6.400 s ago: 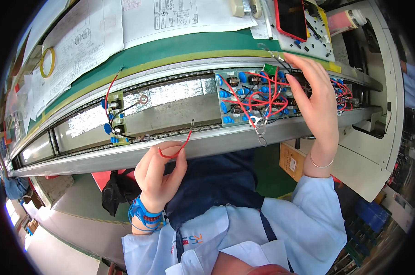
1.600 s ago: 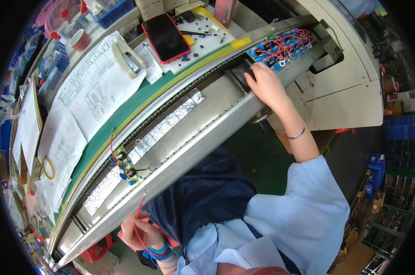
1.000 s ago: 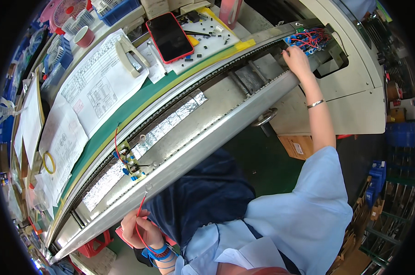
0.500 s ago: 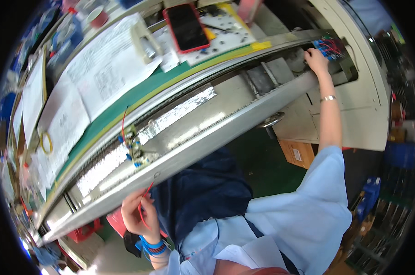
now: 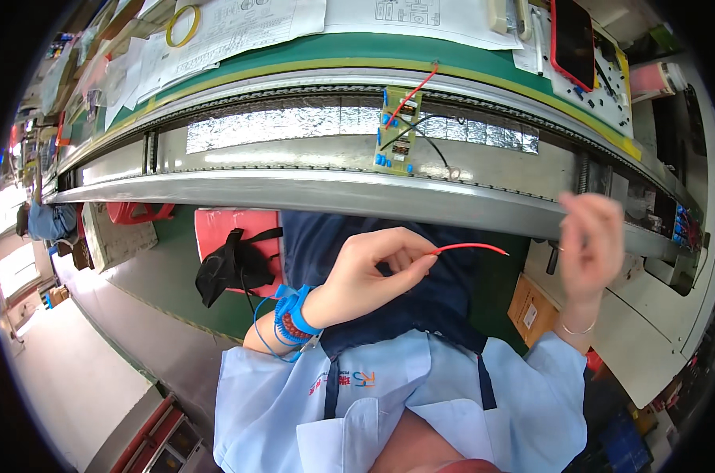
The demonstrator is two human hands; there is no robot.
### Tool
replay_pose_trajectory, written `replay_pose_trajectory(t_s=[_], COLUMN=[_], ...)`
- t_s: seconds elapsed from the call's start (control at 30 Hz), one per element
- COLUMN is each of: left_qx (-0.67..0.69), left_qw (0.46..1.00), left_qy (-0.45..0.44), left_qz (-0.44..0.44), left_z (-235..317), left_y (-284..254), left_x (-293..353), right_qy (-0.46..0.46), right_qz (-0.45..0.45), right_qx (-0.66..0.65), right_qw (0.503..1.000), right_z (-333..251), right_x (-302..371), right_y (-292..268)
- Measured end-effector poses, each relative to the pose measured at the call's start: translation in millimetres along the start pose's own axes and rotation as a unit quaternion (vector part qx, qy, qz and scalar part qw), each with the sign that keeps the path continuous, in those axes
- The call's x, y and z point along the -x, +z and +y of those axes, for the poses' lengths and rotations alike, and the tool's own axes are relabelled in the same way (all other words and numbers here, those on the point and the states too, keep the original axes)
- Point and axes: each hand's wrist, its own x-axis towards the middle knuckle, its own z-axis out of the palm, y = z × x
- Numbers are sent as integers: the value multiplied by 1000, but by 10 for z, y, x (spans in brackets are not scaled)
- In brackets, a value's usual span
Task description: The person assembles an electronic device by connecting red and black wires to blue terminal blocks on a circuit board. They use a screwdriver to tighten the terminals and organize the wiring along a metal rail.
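My left hand [image 5: 382, 264] is pinched closed on one end of a short red wire [image 5: 476, 246]. The wire's free end points right, in front of my body. My right hand [image 5: 594, 244] is raised by the near rail at the right; motion smears its fingers, and nothing can be made out in them. Beyond the left hand, a circuit board [image 5: 399, 134] with blue parts sits across the conveyor [image 5: 278, 148], with red and black wires rising from it. Neither hand touches this board.
The conveyor's metal near rail [image 5: 310, 191] runs between my body and the board. Papers [image 5: 255, 31], a yellow tape roll [image 5: 182, 26] and a red-edged phone [image 5: 572, 43] lie beyond. Another board with blue parts [image 5: 681, 225] is at the right end. A cardboard box [image 5: 531, 311] stands below.
My right hand has come back from the board at the conveyor's right end toward my body. My left hand still holds the red wire, now pointing right. The view has turned and shifted.
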Motion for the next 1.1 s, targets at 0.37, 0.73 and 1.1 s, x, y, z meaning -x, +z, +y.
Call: replay_pose_trajectory(t_s=[0.37, 0.73, 1.1], left_qx=[-186, -85, -96], left_qw=[958, 977, 966], left_qy=[218, 195, 198], left_qz=[12, -34, 139], left_z=[-36, 147, 72], left_y=[-82, -256, -590], left_x=[-93, -116, -448], right_qy=[-131, -147, 9], right_qz=[-167, -157, -27], right_qx=[-102, -86, -221], right_qw=[972, 973, 975], right_z=[-348, -364, 90], right_x=[-130, -329, -1023], right_y=[462, 472, 583])
